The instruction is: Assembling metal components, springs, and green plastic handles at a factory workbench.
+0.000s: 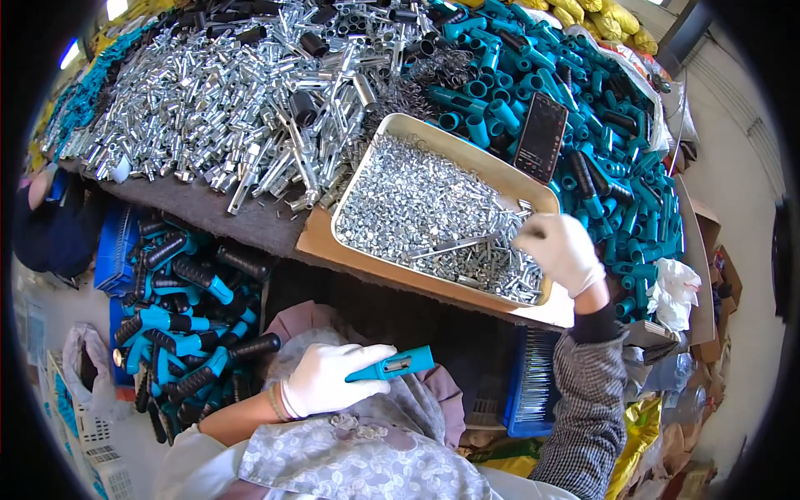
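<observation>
The teal handle (411,363) is over the lap, gripped in the left hand (329,379); metal already sits in its slot, so it seems part-built. The right hand (560,250) bunches its fingers above the tray (417,132), contents unclear. Black-gripped handles (187,321) lie nearby; many teal pieces (500,112) lack grips.

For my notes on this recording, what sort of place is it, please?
Probably an assembly workshop: heaped metal tubes, a tray of small metal pieces, and piled teal-and-black handles.
</observation>
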Action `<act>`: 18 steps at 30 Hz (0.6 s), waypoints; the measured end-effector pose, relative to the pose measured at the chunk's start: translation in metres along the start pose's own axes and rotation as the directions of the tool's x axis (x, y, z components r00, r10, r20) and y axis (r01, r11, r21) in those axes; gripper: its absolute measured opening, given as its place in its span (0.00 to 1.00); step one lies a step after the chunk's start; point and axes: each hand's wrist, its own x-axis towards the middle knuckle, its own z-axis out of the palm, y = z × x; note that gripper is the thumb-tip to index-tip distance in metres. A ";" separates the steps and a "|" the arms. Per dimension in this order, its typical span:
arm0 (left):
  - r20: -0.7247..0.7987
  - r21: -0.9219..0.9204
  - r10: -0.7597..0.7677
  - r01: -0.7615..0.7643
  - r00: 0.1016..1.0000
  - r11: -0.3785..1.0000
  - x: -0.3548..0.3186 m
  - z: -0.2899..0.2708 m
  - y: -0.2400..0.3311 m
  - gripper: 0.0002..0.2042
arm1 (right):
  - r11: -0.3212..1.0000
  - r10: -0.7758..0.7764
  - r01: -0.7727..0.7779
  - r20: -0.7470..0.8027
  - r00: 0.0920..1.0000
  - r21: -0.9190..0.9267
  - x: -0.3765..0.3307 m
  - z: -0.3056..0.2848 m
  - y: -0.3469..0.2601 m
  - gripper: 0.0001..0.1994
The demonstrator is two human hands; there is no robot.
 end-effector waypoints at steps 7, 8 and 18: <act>0.019 -0.021 0.037 -0.037 0.999 0.999 -0.001 0.008 0.013 0.23 | 0.995 0.100 -0.103 -0.147 0.984 -0.007 -0.006 0.040 -0.009 0.12; 0.002 -0.024 0.044 -0.044 0.999 0.999 -0.002 0.008 0.014 0.23 | 0.990 0.141 -0.140 -0.091 0.986 0.008 -0.005 0.038 -0.007 0.12; -0.037 0.026 -0.055 0.056 0.998 0.998 -0.011 -0.005 0.016 0.19 | 0.936 -0.039 0.080 -0.126 0.991 0.342 -0.046 0.013 -0.059 0.06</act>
